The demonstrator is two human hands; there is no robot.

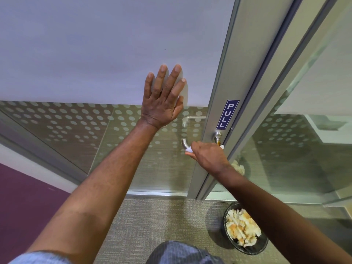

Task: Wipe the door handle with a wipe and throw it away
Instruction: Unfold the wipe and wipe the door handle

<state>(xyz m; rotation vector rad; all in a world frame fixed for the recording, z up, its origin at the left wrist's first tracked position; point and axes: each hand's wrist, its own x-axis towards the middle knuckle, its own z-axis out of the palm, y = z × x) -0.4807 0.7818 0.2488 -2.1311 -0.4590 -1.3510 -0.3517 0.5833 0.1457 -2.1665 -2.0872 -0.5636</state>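
A brushed metal lever handle (184, 143) sticks out from the grey door frame below a blue PULL sticker (227, 114). My right hand (208, 156) is wrapped over the middle of the handle, shut on a white wipe (189, 149) that peeks out at the handle's curved left end. The handle's round base (217, 135) shows above my knuckles. My left hand (163, 98) lies flat and open against the frosted glass of the door, fingers spread, above and left of the handle.
A black mesh bin (262, 244) with several crumpled used wipes stands on the carpet at the lower right, just before the door's foot. A glass side panel (285, 149) is to the right. A purple wall (22, 202) is at the left.
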